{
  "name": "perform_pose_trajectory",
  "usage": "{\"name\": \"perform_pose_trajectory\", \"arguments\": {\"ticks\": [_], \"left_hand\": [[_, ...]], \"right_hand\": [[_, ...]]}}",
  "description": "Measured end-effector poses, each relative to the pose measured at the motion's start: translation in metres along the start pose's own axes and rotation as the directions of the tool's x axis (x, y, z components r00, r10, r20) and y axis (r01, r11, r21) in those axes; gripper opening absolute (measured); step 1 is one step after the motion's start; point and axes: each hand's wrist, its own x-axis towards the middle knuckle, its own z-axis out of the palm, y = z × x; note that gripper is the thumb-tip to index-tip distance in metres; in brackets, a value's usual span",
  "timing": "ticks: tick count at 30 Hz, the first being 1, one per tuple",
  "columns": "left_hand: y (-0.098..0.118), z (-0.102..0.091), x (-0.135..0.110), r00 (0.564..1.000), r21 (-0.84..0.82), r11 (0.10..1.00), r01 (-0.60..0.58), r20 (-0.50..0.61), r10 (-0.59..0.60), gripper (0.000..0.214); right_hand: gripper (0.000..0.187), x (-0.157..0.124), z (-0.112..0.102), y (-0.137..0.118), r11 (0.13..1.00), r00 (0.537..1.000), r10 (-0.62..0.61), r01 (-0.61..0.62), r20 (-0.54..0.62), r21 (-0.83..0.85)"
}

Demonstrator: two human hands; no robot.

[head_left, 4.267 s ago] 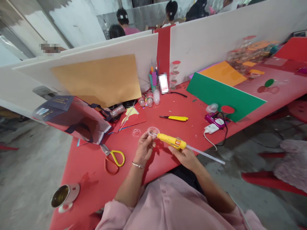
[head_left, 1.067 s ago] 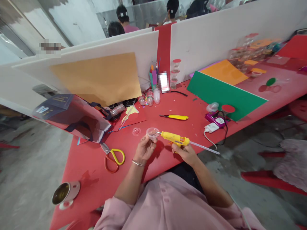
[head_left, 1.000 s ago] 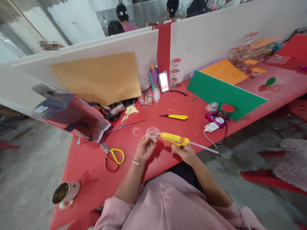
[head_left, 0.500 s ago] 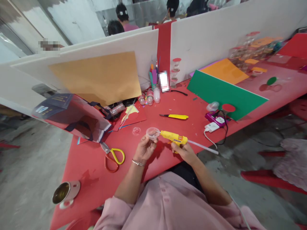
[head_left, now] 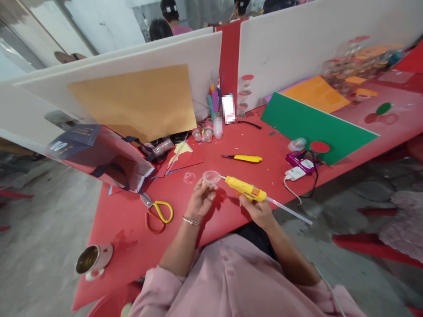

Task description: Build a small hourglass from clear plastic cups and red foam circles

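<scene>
Left hand (head_left: 201,200) pinches small clear plastic cup (head_left: 211,177) | right hand (head_left: 258,212) grips yellow plastic glue gun (head_left: 246,189) | gluing seems midway

We take the yellow plastic glue gun (head_left: 246,189), above the red table (head_left: 125,237), as our mark. The small clear plastic cup (head_left: 211,177) sits at its tip, to the left. The yellow-handled metal scissors (head_left: 157,213) lie farther left. The yellow utility knife (head_left: 244,158) lies behind it, and the white charger block (head_left: 295,174) to its right.
</scene>
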Motion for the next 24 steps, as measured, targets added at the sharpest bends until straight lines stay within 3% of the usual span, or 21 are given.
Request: {"name": "perform_pose_trajectory", "arguments": {"ticks": [4, 9, 13, 18, 24], "left_hand": [[0.0003, 0.0000, 0.0000, 1.000, 0.017, 1.000, 0.012, 0.027, -0.012, 0.041], [-0.0002, 0.0021, 0.0001, 0.998, 0.052, 0.999, -0.013, 0.062, 0.010, 0.056], [-0.0008, 0.0039, 0.0003, 0.997, 0.080, 0.995, -0.062, 0.040, 0.059, 0.054], [-0.0031, 0.0064, 0.0000, 0.994, 0.102, 0.989, -0.108, 0.039, 0.104, 0.052], [-0.0047, 0.0061, 0.0006, 0.991, 0.102, 0.986, -0.134, 0.007, 0.134, 0.055]], "right_hand": [[0.045, 0.0003, 0.0031, -0.0002, 0.992, 0.997, 0.074, -0.070, 0.030, -0.103], [0.039, -0.0021, 0.0072, 0.0017, 0.988, 0.993, -0.094, 0.102, 0.070, -0.117], [0.036, -0.0022, 0.0088, 0.0013, 0.988, 0.996, -0.090, 0.091, 0.018, -0.123], [0.031, -0.0039, 0.0087, -0.0020, 0.977, 0.984, -0.159, 0.168, 0.080, -0.129], [0.035, -0.0015, 0.0106, -0.0003, 0.983, 0.996, -0.091, 0.088, -0.011, -0.159]]}}
